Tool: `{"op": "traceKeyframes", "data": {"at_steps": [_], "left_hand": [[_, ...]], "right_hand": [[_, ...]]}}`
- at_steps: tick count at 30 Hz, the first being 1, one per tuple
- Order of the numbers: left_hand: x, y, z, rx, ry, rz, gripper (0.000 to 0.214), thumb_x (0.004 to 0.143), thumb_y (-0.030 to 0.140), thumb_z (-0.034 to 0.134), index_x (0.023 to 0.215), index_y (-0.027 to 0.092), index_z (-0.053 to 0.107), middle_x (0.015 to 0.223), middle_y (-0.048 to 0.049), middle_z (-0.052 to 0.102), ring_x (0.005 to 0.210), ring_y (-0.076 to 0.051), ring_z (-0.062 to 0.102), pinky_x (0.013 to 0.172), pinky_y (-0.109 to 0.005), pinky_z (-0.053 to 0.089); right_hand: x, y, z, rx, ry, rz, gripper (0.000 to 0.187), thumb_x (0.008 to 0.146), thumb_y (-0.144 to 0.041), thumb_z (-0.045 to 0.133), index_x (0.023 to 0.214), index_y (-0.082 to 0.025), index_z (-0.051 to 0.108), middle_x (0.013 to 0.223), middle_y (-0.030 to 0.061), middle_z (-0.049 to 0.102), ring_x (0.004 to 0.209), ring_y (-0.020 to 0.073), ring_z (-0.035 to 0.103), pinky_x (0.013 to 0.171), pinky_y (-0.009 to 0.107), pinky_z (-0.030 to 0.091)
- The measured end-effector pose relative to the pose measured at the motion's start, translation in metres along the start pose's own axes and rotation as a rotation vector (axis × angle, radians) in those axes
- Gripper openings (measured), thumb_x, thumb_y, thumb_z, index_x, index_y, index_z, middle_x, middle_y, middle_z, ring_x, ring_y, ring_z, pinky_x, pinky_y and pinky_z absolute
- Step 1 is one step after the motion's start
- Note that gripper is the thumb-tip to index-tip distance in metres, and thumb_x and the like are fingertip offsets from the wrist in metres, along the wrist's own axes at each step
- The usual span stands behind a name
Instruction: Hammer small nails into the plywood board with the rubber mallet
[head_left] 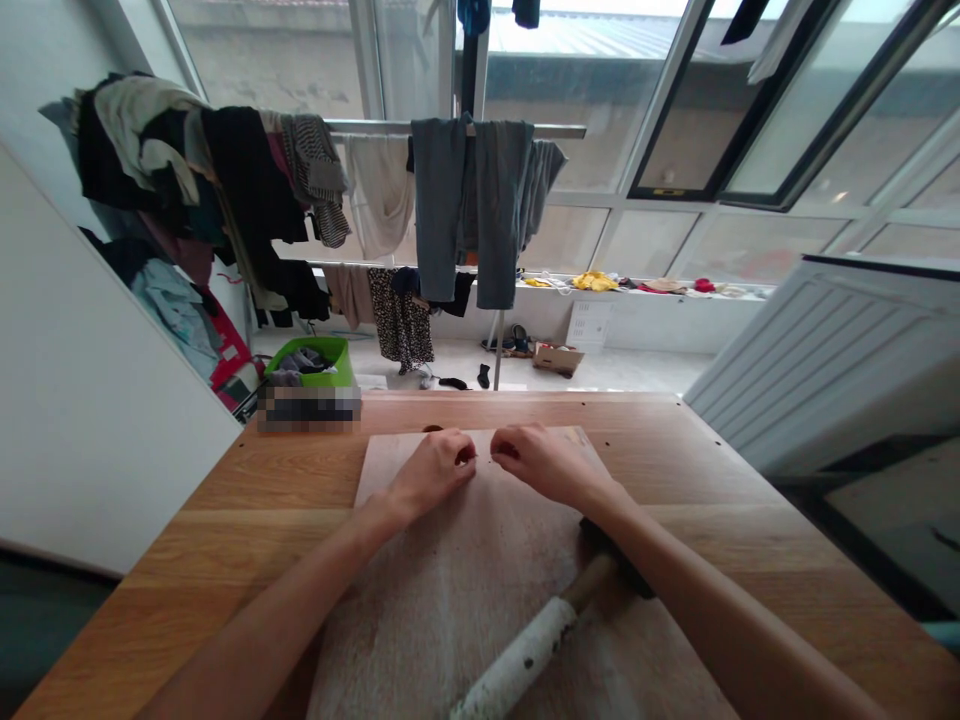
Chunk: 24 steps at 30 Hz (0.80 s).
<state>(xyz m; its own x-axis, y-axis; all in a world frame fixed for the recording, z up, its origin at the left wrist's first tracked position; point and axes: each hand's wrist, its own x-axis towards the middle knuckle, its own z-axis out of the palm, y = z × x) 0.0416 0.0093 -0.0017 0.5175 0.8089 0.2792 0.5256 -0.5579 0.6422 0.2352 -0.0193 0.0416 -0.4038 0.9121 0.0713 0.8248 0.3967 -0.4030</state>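
Nearest to me the hammer (pixel 544 628) lies loose on the thin board (pixel 442 610), its pale, wrapped handle slanting towards my near left and its dark head tucked under my right forearm; neither hand is on it. The board rests flat on the wooden table (pixel 255 510) and covers its middle. Farther along, close to the board's far edge, my left hand (pixel 435 470) is curled, with thumb and forefinger pinched on a small thin piece (pixel 480 459) that is too slight for me to name. My right hand (pixel 547 462) sits just beside it, knuckles up and fingers folded in towards the same spot; whether it grips the piece too or only steadies it, I cannot tell. I judge this to be the setting stage, the piece being placed at a spot on the board with nothing driven yet. The next move calls for one hand to keep the piece steady and upright while the other lets go and reaches back to the handle near my right elbow, without nudging the board. Beyond the table's far edge, on the floor to the left, stands a green basket (pixel 343 368) of clothes, and farther right a cardboard box (pixel 557 357). Behind them a clothes rail (pixel 375 128) carries hanging garments, grey trousers (pixel 472 210) among them, before the big windows (pixel 585 90).
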Motion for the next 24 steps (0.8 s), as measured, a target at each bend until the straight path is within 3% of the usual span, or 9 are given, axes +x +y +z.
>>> {"op": "traceKeyframes", "data": {"at_steps": [6,10,14,19,24], "left_hand": [[-0.017,0.011,-0.016,-0.105,-0.099,0.055,0.009,0.082,0.016,0.061,0.077,0.016,0.069,0.071,-0.0015,0.064,0.065,-0.014,0.059,0.063,-0.025,0.044],[-0.035,0.016,-0.026,-0.122,-0.183,0.091,0.011,0.087,0.024,0.064,0.092,0.017,0.07,0.079,-0.002,0.066,0.069,-0.015,0.061,0.065,-0.026,0.047],[-0.054,0.021,-0.034,-0.029,-0.229,0.16,0.021,0.089,0.029,0.065,0.108,0.02,0.07,0.097,-0.0061,0.07,0.086,-0.02,0.066,0.08,-0.032,0.053],[-0.084,0.016,-0.038,0.065,-0.25,0.242,0.036,0.089,0.02,0.064,0.124,0.025,0.066,0.13,-0.0099,0.065,0.118,-0.026,0.063,0.103,-0.04,0.052],[-0.126,0.001,-0.047,0.22,-0.138,0.245,0.035,0.088,0.01,0.059,0.119,0.024,0.066,0.126,-0.0097,0.066,0.115,-0.025,0.064,0.103,-0.042,0.054]], "right_hand": [[-0.024,-0.007,-0.014,0.114,-0.052,-0.047,0.013,0.087,-0.018,0.063,0.088,-0.022,0.075,0.083,0.0017,0.076,0.073,0.0156,0.068,0.069,0.024,0.047],[-0.026,-0.011,-0.016,0.163,-0.052,-0.105,0.016,0.088,-0.02,0.065,0.099,-0.023,0.076,0.088,0.002,0.077,0.078,0.0156,0.07,0.073,0.024,0.049],[-0.01,-0.01,-0.007,0.072,-0.035,-0.067,0.019,0.09,-0.017,0.061,0.102,-0.021,0.075,0.092,0.0048,0.077,0.081,0.017,0.069,0.078,0.027,0.049],[0.024,-0.013,0.015,-0.204,-0.087,-0.126,0.024,0.084,-0.007,0.059,0.099,-0.014,0.076,0.105,0.0149,0.074,0.091,0.0233,0.07,0.077,0.029,0.049],[0.039,-0.024,0.013,-0.285,-0.288,-0.127,0.007,0.072,-0.014,0.072,0.076,-0.017,0.076,0.083,0.0112,0.076,0.078,0.0246,0.069,0.065,0.029,0.047]]}}
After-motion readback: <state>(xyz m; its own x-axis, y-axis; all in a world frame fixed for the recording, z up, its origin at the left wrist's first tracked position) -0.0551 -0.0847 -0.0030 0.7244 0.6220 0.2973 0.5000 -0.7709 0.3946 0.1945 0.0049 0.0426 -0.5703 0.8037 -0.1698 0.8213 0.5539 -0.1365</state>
